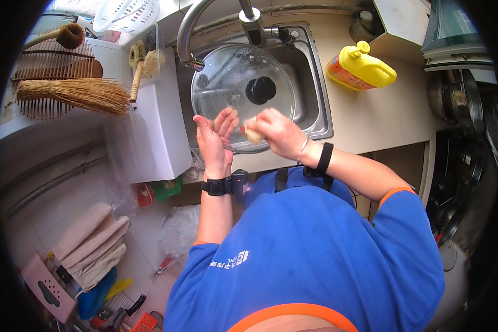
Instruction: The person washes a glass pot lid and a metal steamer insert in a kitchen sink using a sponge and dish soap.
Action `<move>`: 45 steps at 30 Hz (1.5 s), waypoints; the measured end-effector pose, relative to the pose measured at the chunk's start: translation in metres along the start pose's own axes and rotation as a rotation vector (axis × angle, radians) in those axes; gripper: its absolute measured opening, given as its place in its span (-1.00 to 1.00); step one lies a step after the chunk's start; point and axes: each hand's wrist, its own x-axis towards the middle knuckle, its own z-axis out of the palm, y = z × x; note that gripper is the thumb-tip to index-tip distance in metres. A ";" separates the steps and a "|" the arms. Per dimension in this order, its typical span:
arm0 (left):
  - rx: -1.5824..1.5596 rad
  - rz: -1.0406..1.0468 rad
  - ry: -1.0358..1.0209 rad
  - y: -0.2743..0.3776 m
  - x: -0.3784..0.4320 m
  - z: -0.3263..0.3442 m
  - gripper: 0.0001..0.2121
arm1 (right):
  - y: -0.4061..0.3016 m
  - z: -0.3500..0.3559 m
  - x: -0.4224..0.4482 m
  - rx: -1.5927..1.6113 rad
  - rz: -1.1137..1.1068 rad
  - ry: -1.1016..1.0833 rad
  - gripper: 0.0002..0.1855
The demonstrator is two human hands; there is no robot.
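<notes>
A round glass pot lid (220, 79) with a black knob (260, 90) lies over the stainless steel sink (311, 95), below the faucet (186, 45). My left hand (216, 139) is at the lid's near edge, palm turned inward and fingers apart, with nothing seen in it; whether it touches the glass I cannot tell. In my right hand (276, 133) is a pale beige scrubber (254, 136), perhaps loofah, blurred and partly covered by the fingers. A small red bit shows beside it.
A yellow detergent jug (361, 66) stands on the counter right of the sink. To the left are a straw whisk brush (74, 93), a dish rack (62, 58), a handled scrubbing brush (137, 70) and a white basket (128, 14). Pans (460, 99) are at far right.
</notes>
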 end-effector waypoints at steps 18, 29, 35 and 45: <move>-0.379 -0.168 0.092 -0.026 0.003 -0.043 -0.74 | 0.093 -0.038 0.007 -0.156 0.301 0.247 -0.78; -0.536 -0.171 0.083 -0.035 -0.004 -0.057 -0.74 | 0.061 -0.049 -0.022 -0.001 -0.023 0.009 -0.66; -0.366 -0.197 -0.017 -0.023 -0.018 -0.053 -0.68 | 0.114 -0.056 0.077 -0.082 0.234 0.049 -0.70; -0.161 -0.114 -0.068 -0.022 -0.022 -0.045 -0.62 | 0.072 -0.047 0.105 0.044 -0.071 -0.250 -0.67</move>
